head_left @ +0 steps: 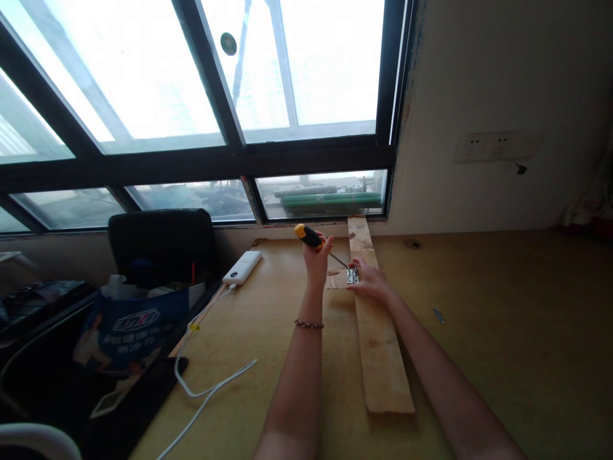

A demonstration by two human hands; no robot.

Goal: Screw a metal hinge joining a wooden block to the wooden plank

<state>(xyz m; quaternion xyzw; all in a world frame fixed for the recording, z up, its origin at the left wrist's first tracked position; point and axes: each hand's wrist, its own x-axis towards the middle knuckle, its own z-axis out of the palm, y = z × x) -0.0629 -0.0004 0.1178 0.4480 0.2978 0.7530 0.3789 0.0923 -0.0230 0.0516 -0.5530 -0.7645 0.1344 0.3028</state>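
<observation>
While the left hand (317, 259) grips the black-and-yellow screwdriver (309, 237), tip at the metal hinge (352, 275), the right hand (372, 282) holds the hinge on the wooden board (382, 351), which lies on the table (488, 358) near the window (239, 150). At left, the blue bag (125, 342) bears an outlined logo (138, 319) above rows of white characters (135, 346); both are too blurred to read reliably.

Plank (385, 364) on table (498, 332), power bank (242, 268) left
</observation>
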